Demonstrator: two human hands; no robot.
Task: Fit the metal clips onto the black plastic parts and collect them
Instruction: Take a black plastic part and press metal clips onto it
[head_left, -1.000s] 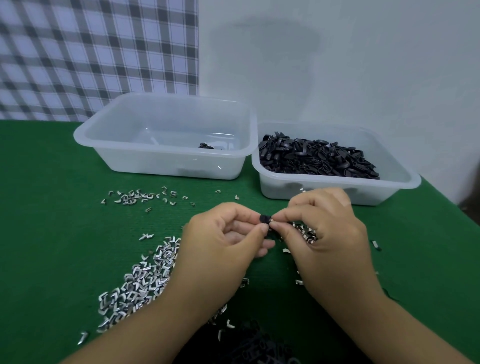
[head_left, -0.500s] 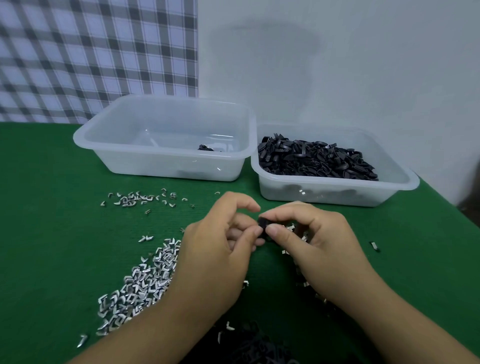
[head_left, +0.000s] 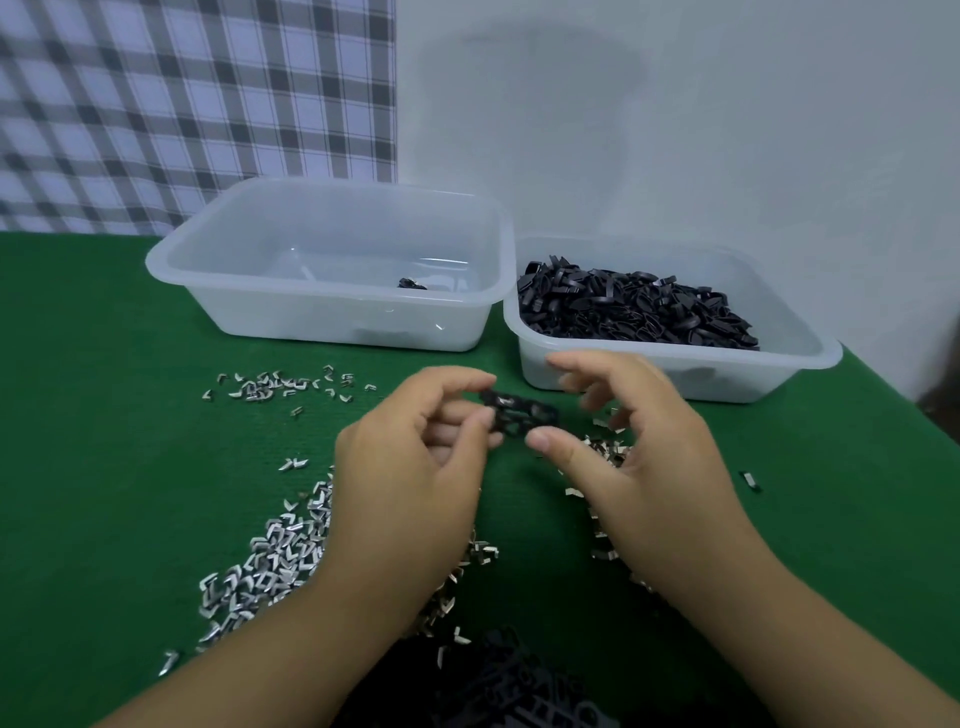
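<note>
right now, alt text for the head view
The left hand pinches a black plastic part over a green table, the right hand open beside it. Metal clips lie scattered; behind stand a near-empty tub and a tub of black parts.

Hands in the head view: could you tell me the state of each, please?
Left hand: pinches the black plastic part.
Right hand: open, grips nothing.

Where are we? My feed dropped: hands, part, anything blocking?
Left hand pinches part. Right hand open, thumb at it. Way to near-empty bin clear.
</note>
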